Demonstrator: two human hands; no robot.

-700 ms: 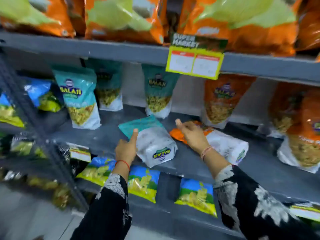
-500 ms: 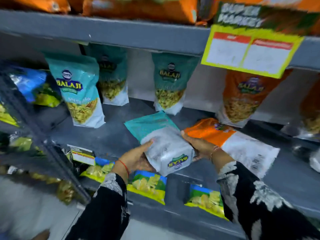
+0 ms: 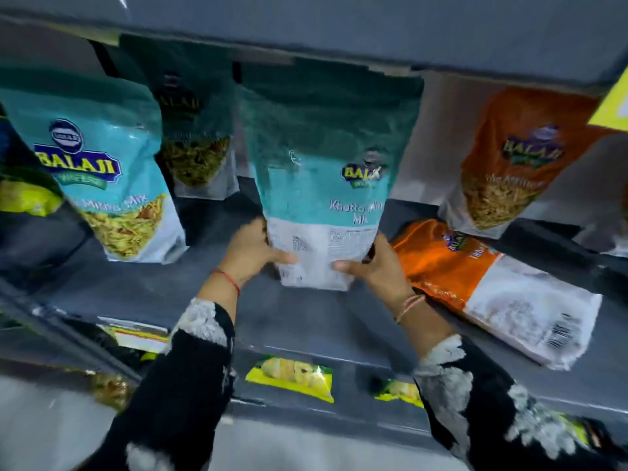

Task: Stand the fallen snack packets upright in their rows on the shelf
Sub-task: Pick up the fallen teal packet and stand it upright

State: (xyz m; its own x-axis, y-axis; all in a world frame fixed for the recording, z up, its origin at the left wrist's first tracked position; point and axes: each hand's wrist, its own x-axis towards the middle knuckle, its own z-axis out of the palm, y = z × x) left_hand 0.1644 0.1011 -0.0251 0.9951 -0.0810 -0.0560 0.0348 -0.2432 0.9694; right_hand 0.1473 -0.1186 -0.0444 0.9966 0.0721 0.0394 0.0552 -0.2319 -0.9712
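Note:
A teal and white snack packet [image 3: 323, 171] stands upright in the middle of the grey shelf [image 3: 306, 321], its back facing me. My left hand [image 3: 253, 253] grips its lower left edge and my right hand [image 3: 373, 266] grips its lower right edge. To its right an orange and white packet [image 3: 482, 287] lies flat on the shelf, barcode end toward me. Another teal packet [image 3: 102, 171] stands upright at the left, a second teal one [image 3: 197, 137] behind it, and an orange packet [image 3: 509, 164] stands at the back right.
The shelf above [image 3: 373, 32] hangs low over the packet tops. A yellow price tag [image 3: 611, 107] shows at the right edge. Yellow-green packets [image 3: 292, 375] sit on the shelf below, and another price label [image 3: 139, 334] is on the shelf's front lip.
The teal packet lay flat on the shelf; both hands took hold of it and tipped it upright. The camera has moved closer to the shelf.

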